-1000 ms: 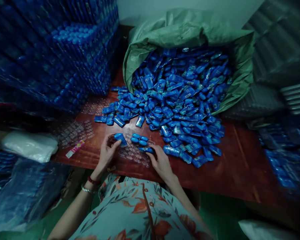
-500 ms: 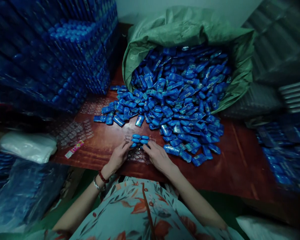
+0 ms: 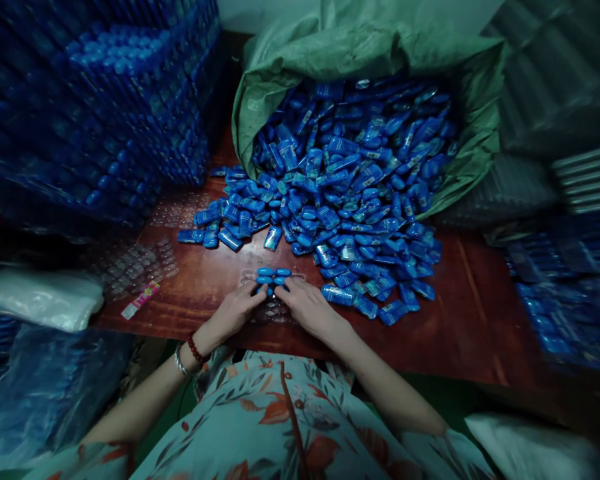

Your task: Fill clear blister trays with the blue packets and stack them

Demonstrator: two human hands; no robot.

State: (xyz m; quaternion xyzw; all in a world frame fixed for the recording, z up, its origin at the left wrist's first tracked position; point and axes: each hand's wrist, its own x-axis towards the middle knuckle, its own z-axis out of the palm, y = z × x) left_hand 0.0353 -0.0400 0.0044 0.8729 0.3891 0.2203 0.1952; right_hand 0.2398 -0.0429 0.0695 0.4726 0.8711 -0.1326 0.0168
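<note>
In front of me on the wooden table lies a clear plastic blister tray with several small blue packets set in its cavities in two columns. My left hand curls its fingers round a blue packet at the tray's near left. Opposite it, my right hand has its fingers closed on a blue packet in the right column. The fingertips partly cover the packets they hold.
A green woven sack lies open at the back, a heap of blue packets spilling from it. Filled trays stack high at left. Clear trays and a pink strip lie left; more trays stand right.
The whole view has shifted slightly, so the table and heap sit further left. My hands have slid a little over the tray, with fingers still at the lower packets.
</note>
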